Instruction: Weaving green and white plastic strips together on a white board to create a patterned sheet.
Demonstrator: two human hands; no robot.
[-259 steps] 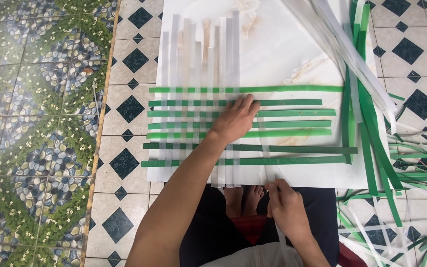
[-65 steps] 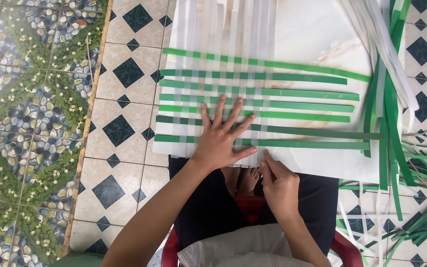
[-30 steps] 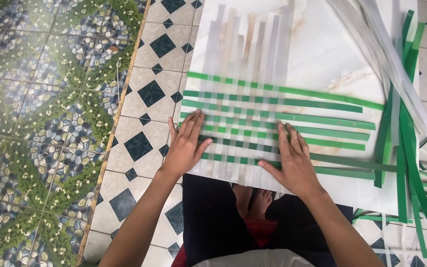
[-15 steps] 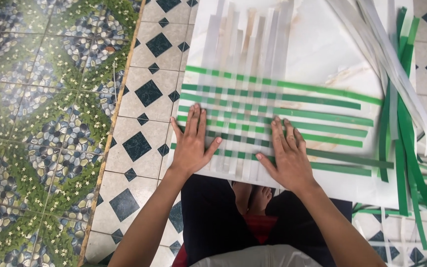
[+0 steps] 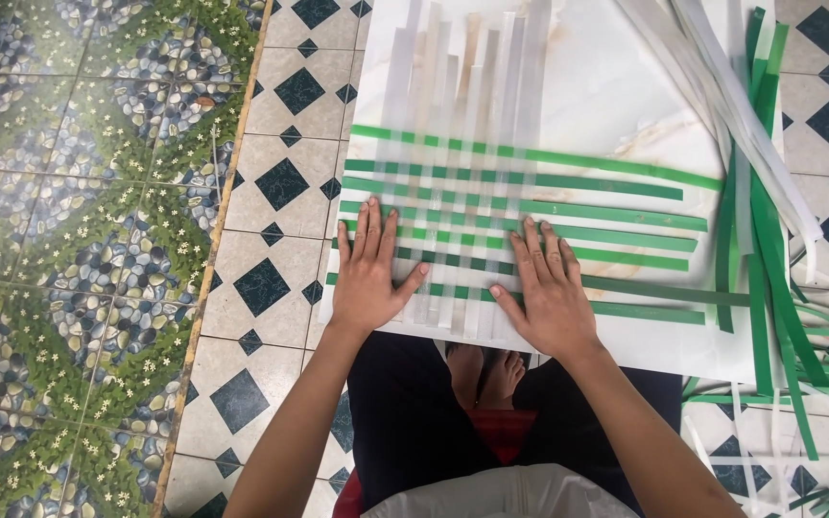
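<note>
While both palms are down flat, the weave (image 5: pixel 472 230) sits on the near half of a white marbled board (image 5: pixel 616 86), with white strips running away from the person and green ones crossing them. The left hand (image 5: pixel 368 273) is spread open on the left edge of the weave, fingers fanned, holding nothing. The right hand (image 5: pixel 551 293) is the same deal, flat and open on the lower rows, just right of the middle.

If I were doing this bit, I'd keep the pressure even and slide the rows snug toward each other without letting the white strips fan out, since the far ends look loose and uneven. The long green tails on the right could drag things crooked too.

A pile of spare strips (image 5: pixel 769 192), green and white, lies off the board's right side. The floor is cream tile (image 5: pixel 275 182) with dark diamonds, and a pebble-pattern tile (image 5: pixel 69 192) with green leaves runs along the left.
</note>
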